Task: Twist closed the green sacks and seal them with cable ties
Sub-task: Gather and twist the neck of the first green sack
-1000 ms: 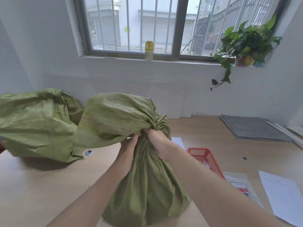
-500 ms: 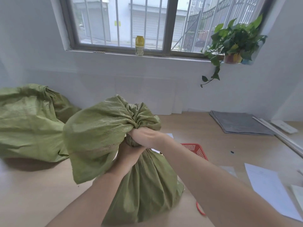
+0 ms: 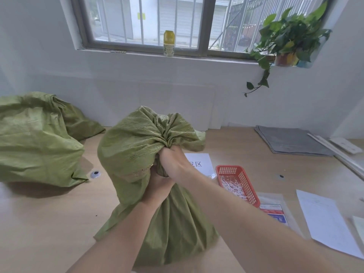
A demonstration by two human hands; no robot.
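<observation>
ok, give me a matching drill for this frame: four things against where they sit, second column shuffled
1 near sack
2 far sack
3 basket
4 bottle

A on the window sill
B lying at the left of the table
C neck gripped by left hand and right hand
D right of the hands, holding white ties

Pairs: 1-C, 2-B, 3-D, 4-A
</observation>
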